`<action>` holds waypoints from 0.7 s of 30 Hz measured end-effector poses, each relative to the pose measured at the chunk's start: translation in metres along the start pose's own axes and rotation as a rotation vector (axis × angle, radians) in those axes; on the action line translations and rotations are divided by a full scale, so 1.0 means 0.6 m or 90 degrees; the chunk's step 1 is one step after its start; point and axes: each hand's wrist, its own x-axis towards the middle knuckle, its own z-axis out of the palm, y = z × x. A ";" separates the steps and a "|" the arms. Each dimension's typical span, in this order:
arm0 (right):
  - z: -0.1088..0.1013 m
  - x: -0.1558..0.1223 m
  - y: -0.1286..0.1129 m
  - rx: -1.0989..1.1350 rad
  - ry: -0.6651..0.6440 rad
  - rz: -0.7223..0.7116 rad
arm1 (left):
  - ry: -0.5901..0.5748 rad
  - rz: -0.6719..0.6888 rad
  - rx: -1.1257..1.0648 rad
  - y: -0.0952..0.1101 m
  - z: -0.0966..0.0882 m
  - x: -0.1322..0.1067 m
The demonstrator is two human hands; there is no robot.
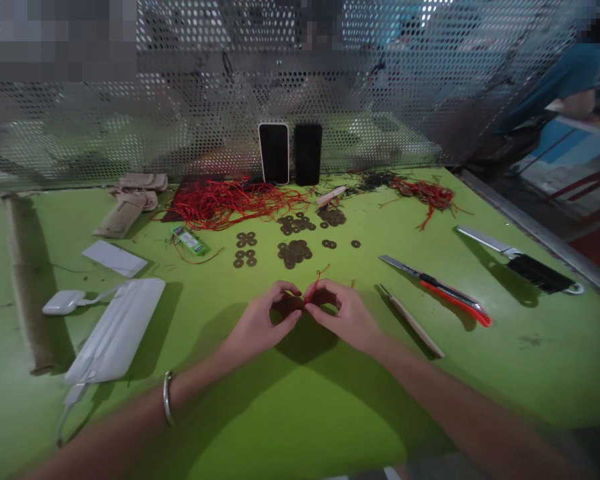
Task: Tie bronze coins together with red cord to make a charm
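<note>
In the head view, both my hands meet low over the green table. My right hand (343, 310) pinches a thin red cord (313, 293) between thumb and fingertips, and its loose end sticks up above the fingers. Close against it, my left hand (267, 319) is curled, its thumb and fingertips closed at the lower part of the cord. The very spot between the fingertips is small and partly hidden. Just beyond my hands lie dark round coins with holes, in a heap (295, 253) and smaller groups (245, 258). A silver bangle (167, 398) circles my left wrist.
Right: a wooden-handled awl (413, 323), red utility knife (443, 292), and black-and-silver tool (530, 265). Left: a white power bank (117, 333), earbud case (64, 302) and cloth roll (27, 287). Behind: red cord tangle (220, 203), two phones (274, 153) against perforated metal (195, 120).
</note>
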 end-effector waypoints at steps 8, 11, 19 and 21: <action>0.000 -0.004 -0.002 0.053 -0.037 0.058 | 0.185 0.392 0.359 -0.022 -0.008 -0.002; -0.002 -0.002 0.003 0.030 -0.083 0.094 | 0.248 0.556 0.541 -0.026 -0.013 -0.004; 0.005 -0.003 -0.003 -0.011 -0.059 0.101 | 0.233 0.606 0.655 -0.025 -0.020 -0.010; 0.004 -0.003 -0.005 -0.008 -0.047 0.085 | 0.249 0.613 0.662 -0.027 -0.020 -0.009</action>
